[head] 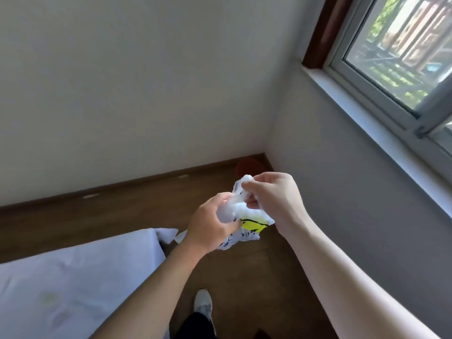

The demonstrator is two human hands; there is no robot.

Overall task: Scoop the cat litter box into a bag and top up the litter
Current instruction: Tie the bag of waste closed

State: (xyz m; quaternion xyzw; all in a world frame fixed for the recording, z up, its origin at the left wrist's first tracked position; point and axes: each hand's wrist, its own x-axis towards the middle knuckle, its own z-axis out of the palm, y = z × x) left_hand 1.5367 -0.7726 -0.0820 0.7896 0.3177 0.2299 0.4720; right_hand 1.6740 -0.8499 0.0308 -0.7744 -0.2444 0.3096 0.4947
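Note:
A crumpled white plastic bag (247,216) with a yellow patch and dark print hangs between both hands above the wooden floor. My left hand (210,223) grips its lower left part with curled fingers. My right hand (274,194) pinches the bag's upper edge from the right. A dark reddish round object (248,166) lies in the far corner, partly hidden behind the bag. No litter box or scoop is in view.
A bed with a pale sheet (73,277) fills the lower left. Wooden floor (256,277) runs between the bed and the right wall. A window (401,57) with a sill is at the upper right. My white shoe (203,304) stands on the floor below.

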